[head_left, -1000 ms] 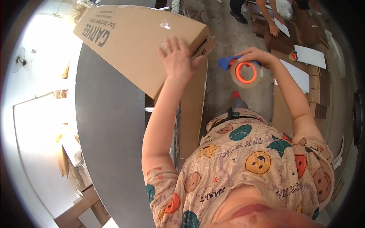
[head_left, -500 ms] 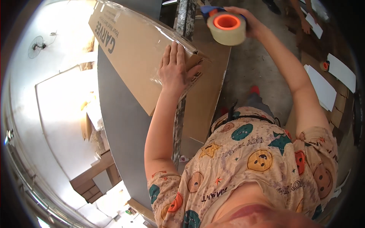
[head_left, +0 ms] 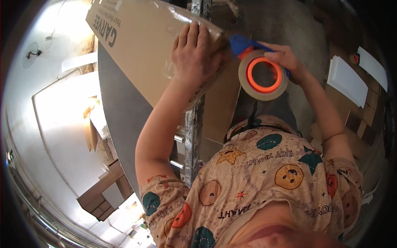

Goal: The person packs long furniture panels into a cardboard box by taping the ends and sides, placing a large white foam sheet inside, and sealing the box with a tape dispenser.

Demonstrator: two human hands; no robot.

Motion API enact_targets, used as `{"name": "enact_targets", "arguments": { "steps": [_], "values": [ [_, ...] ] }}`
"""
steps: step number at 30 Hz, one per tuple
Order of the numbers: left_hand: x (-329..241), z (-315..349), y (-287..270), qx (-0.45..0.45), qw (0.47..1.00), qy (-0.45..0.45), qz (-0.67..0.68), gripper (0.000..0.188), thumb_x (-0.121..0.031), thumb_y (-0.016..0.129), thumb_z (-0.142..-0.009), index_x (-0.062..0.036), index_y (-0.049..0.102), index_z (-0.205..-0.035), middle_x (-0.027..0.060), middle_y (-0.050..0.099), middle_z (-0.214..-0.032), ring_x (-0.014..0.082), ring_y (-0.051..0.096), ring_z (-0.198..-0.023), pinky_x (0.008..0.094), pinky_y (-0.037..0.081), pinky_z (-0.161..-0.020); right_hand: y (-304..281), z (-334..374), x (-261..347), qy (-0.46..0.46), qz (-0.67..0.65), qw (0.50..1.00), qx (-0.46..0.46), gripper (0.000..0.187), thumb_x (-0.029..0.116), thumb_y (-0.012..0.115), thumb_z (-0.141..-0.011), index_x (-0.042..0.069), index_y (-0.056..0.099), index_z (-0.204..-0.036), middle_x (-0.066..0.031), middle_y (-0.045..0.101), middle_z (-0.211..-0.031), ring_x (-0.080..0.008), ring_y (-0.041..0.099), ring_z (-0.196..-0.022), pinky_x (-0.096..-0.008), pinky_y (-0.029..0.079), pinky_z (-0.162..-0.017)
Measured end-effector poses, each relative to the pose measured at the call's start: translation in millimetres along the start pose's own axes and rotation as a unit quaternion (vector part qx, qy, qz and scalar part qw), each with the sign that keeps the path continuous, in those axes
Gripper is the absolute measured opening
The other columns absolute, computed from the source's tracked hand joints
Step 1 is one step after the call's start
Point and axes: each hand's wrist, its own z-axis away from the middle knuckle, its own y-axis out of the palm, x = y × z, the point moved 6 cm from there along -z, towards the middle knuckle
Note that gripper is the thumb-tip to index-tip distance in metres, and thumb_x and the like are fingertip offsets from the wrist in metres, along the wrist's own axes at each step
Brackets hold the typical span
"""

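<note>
A long brown cardboard box (head_left: 140,49) with dark print lies at the upper left, clear tape shining along its top edge. My left hand (head_left: 193,53) presses on the box near its right end, fingers stretched out side by side. The thumb side is partly hidden near the box's end. In my right hand (head_left: 287,60) is a tape dispenser (head_left: 250,78) with a blue body, an orange hub and a wide tape roll. Its blue front end is close to the box's right corner; whether they touch, I cannot tell.
A grey tabletop (head_left: 124,99) lies under the box, bordered by a worn metal rail (head_left: 193,136). A cardboard sheet (head_left: 219,111) is beyond the rail, near my waist. White sheets (head_left: 347,80) rest on stacked cardboard at the right, with another tape roll (head_left: 355,58) nearby.
My right hand has brought the dispenser down toward me and turned it, so the ring of the roll faces up. The box and my left hand appear shifted slightly up in view.
</note>
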Motion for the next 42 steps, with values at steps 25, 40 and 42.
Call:
{"name": "enact_targets", "arguments": {
  "steps": [25, 40, 42],
  "values": [
    [-24.2, -85.7, 53.3, 0.018, 0.971, 0.066, 0.228, 0.087, -0.068, 0.056, -0.079, 0.0069, 0.054, -0.124, 0.0242, 0.044, -0.139, 0.0344, 0.037, -0.133, 0.0428, 0.027, -0.112, 240.9, -43.3, -77.1, -0.095, -0.134, 0.950, -0.265, 0.056, 0.040, 0.070, -0.084, 0.001, 0.059, -0.123, -0.0062, 0.067, -0.092, -0.0097, 0.061, -0.079, -0.0261, 0.050, -0.069],
    [12.1, 98.8, -19.8, 0.181, 0.941, 0.286, -0.018, 0.078, -0.034, 0.074, -0.072, -0.0155, 0.042, -0.141, 0.0114, 0.033, -0.151, 0.0290, 0.026, -0.142, 0.0482, 0.019, -0.115, 151.5, 102.1, -156.0, 0.073, -0.129, 0.974, -0.169, 0.050, 0.034, 0.067, -0.086, 0.000, 0.061, -0.123, -0.0118, 0.064, -0.116, -0.0162, 0.059, -0.108, -0.0313, 0.045, -0.096],
    [40.3, 101.1, -19.4, 0.185, 0.942, 0.278, -0.016, 0.077, -0.029, 0.074, -0.074, -0.0154, 0.041, -0.142, 0.0116, 0.031, -0.151, 0.0301, 0.027, -0.141, 0.0482, 0.022, -0.115, 117.9, 127.0, -159.6, 0.070, -0.226, 0.952, -0.195, 0.048, 0.034, 0.065, -0.087, 0.001, 0.061, -0.121, -0.0108, 0.064, -0.116, -0.0162, 0.060, -0.108, -0.0319, 0.046, -0.095]
  ]
}}
